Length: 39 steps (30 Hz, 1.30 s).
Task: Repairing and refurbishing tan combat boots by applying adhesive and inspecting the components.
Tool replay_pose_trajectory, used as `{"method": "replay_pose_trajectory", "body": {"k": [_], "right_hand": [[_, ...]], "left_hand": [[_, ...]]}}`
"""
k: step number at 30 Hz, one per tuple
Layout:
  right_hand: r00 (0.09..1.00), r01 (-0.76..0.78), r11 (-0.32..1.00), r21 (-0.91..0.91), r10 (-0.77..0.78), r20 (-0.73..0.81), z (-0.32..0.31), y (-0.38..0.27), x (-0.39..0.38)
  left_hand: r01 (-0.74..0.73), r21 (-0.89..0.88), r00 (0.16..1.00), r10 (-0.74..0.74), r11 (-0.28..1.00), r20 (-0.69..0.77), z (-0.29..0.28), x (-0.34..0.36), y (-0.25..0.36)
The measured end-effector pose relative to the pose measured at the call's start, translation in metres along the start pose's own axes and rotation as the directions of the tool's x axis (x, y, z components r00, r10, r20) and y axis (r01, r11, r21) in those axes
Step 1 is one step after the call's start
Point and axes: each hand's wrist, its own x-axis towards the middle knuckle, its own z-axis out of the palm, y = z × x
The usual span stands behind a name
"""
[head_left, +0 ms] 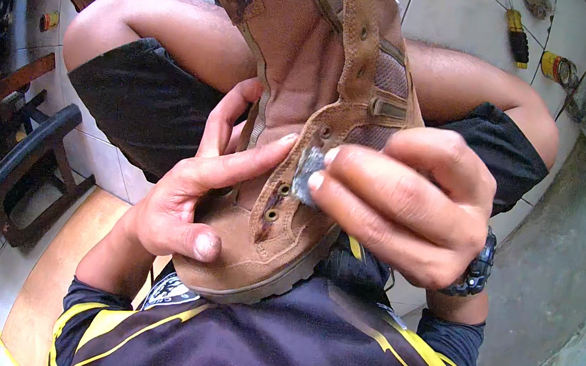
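Got a pale tiled floor point(452, 20) across the far side, thin dark lines between tiles. Over on the right, patchy grey concrete point(560, 251), can't tell if floor or wall. To the left, a reddish-brown wooden frame point(11, 82) plus a chunky black frame point(35, 148). Near left, a tan, wood-coloured panel point(65, 246). Pretty soft light overall.

The boot point(292, 74) blocks the middle, rising between the knees. The left hand point(192, 185) bars its toe and near side; the right hand point(417, 204) and grey wad point(307, 174) bar the eyelets. There is room to pass right of the right hand, over the concrete point(562, 220). Farther out, the screwdriver point(517, 38) and tin point(558, 68) stand in the way, with a passable gap between screwdriver and boot shaft. Leftward, the black frame point(27, 173) obstructs low passage beside the left forearm.
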Motion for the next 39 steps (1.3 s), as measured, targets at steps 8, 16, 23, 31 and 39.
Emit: {"method": "replay_pose_trajectory", "body": {"k": [8,16,23,31,39], "right_hand": [[0.998,0.018,1.0,0.005,-0.019,0.066,-0.008,0.005,0.013],[0.994,0.087,0.995,0.05,-0.09,0.06,-0.011,0.017,0.018],[0.998,0.035,0.999,0.025,-0.036,0.045,-0.009,0.014,0.022],[0.993,0.082,0.989,0.121,-0.092,0.074,-0.009,0.011,0.024],[0.993,0.081,0.989,0.121,-0.091,0.076,-0.01,0.007,0.026]], "left_hand": [[-0.014,0.015,1.0,0.015,1.0,-0.015,0.002,0.0,-0.004],[0.042,0.048,0.999,-0.042,0.998,-0.007,0.0,0.0,-0.001],[0.021,0.096,0.999,-0.025,0.995,0.038,-0.003,0.002,0.003],[0.015,0.013,0.999,-0.015,1.0,-0.03,0.003,-0.003,0.002],[0.019,0.006,1.0,-0.019,1.0,-0.003,0.002,-0.002,0.007]]}}
